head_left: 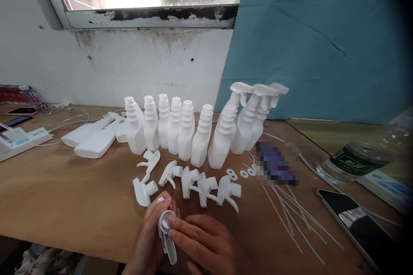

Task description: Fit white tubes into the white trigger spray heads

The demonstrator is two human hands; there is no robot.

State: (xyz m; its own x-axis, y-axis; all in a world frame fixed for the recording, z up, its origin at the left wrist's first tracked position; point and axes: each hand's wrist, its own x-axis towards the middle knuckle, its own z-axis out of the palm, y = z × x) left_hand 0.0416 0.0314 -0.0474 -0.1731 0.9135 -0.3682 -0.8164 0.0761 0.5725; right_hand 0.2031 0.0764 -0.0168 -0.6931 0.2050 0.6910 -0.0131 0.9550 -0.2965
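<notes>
My left hand [151,227] is wrapped round a white trigger spray head [168,247], its round collar turned up toward me. With fingers close together, my right hand [206,240] presses its fingertips at the collar's opening; whatever they may hold there is hidden. Just beyond my hands, several loose white spray heads [187,182] lie on the brown table [80,215]. Behind them stands a row of white bottles [187,133] with open necks. Small white ring washers [244,174] are to the right, beside thin white dip tubes [290,210].
Bottles with spray heads [250,124] stand at the right end of the row; others lie at left [100,137]. A blurred purple packet [275,163], a water bottle [351,161] and a phone [348,223] are on the right. A power strip [26,141] sits far left.
</notes>
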